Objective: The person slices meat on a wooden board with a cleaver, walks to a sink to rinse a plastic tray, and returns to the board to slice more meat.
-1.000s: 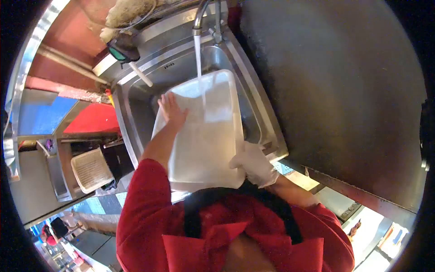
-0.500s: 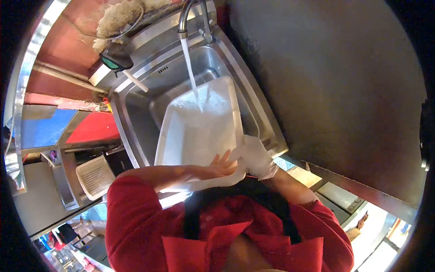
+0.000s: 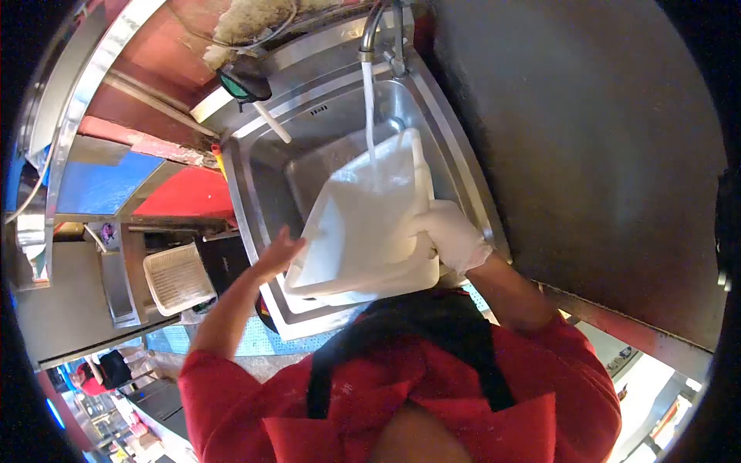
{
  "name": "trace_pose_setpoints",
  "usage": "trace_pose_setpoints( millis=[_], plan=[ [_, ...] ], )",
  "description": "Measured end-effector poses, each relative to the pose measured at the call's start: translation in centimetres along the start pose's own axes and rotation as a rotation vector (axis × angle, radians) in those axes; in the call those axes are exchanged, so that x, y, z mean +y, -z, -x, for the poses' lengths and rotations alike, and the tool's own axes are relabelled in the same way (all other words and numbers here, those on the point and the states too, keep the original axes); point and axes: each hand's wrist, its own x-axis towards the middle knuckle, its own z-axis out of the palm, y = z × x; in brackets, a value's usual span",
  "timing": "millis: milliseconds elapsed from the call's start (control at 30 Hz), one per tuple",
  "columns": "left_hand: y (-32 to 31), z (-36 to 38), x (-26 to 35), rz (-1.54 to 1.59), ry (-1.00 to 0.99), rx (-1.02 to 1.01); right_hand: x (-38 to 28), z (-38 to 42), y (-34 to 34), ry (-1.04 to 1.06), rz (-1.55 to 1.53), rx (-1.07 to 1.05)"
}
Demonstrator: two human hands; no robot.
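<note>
A white plastic tub (image 3: 359,231) sits tilted in the steel sink (image 3: 258,166), its near end over the front edge. Water (image 3: 369,108) runs from the tap (image 3: 366,50) into its far end. My right hand (image 3: 455,235), in a pale glove, is closed on the tub's right rim near the front. My left hand (image 3: 279,255) is bare and beside the left rim, fingers apart, one pointing up. Whether its fingertips touch the rim is hard to make out.
A dark flat panel (image 3: 579,154) rises along the sink's right side. A white pipe (image 3: 272,122) juts over the sink's back left. A cream slatted basket (image 3: 179,278) stands at left. Another person (image 3: 108,370) is far off at lower left.
My left hand has moved from inside the tub's near end out to its left rim. My right hand stays on the right rim. The tub has turned slightly, and the view has shifted.
</note>
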Motion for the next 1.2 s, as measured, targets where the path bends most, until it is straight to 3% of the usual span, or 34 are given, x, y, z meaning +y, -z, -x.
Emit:
trace_pose_setpoints(
  millis=[33,100,167,300,367,500,600,700,900,933,967,1033,1200],
  plan=[
    [-1.1,0.4,3.1,0.252,0.227,-0.122,0.0,-0.5,-0.8,0.002,0.005,-0.003],
    [-5.7,-2.0,-1.2,0.043,-0.075,-0.099,-0.6,-2.4,-2.0,0.540,0.213,-0.153],
    [-6.9,-2.1,-0.3,0.280,-0.042,-0.301,-7.2,-0.1,-4.0,0.096,0.284,-0.112],
    [-7.3,-1.6,1.7,0.745,0.002,-0.439,-11.3,-5.3,-2.2,0.405,0.088,-0.317],
    [-6.4,-1.0,1.2,0.902,0.023,-0.400,-13.2,-6.4,-1.3,0.520,0.132,-0.187],
    [-5.3,1.7,-0.8,1.157,0.075,-0.259,-13.9,-14.3,5.7,0.470,0.058,0.076],
    [-5.4,3.9,-2.0,1.296,0.109,-0.144,-14.1,-22.1,10.7,0.434,0.266,0.172],
    [-5.9,6.5,-3.0,1.378,0.143,-0.041,-15.5,-27.8,10.5,0.467,0.446,0.343],
    [-7.2,9.7,-2.7,1.483,0.160,0.086,-18.5,-36.3,10.2,0.300,-0.191,0.091],
    [-7.4,10.1,-2.6,1.494,0.156,0.104,-18.3,-38.9,10.8,0.373,-0.286,0.004],
    [-7.5,10.6,-2.6,1.509,0.149,0.122,-18.9,-31.0,5.9,0.424,-0.275,0.123],
    [-7.7,11.5,-2.7,1.530,0.137,0.154,-18.9,-31.4,5.8,0.322,-0.173,0.234],
    [-7.9,13.9,-4.4,1.576,0.094,0.224,-15.9,-27.4,8.0,0.442,0.215,0.094]
  ],
)
